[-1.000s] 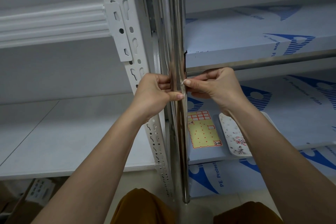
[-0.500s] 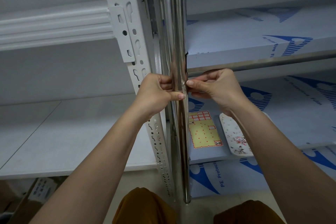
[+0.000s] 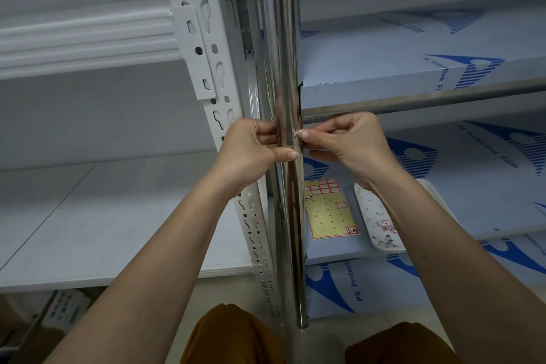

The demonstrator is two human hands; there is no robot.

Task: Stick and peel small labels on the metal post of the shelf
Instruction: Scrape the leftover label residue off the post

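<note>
— Gripping the shiny metal post (image 3: 282,68), the left hand (image 3: 251,150) has its fingers curled round the left side and its thumb laid flat across the front face. How far the fingers wrap is hidden behind the post.

— And the right hand (image 3: 345,144)?

— It pinches a small white label (image 3: 295,133) between thumb and forefinger at the post's right edge, just below the front edge of the upper film-covered shelf (image 3: 413,91). The label is tiny and mostly covered by the fingertips; whether it is stuck down or lifted cannot be told.

— What lies on the lower shelf (image 3: 472,186)?

— A yellow label sheet (image 3: 329,213) sits at its left edge, touching the post's outline, its left margin cut off by the post. Most of its cells look bare; a few red-bordered labels fill the top rows, and the handwriting is too small to read surely. Beside it is a white tray (image 3: 381,227) with scraps in it, partly hidden by the right forearm.

— Left of the post?

— A white perforated upright (image 3: 212,68), with a cardboard box (image 3: 44,322) at the bottom left corner, cropped.
</note>
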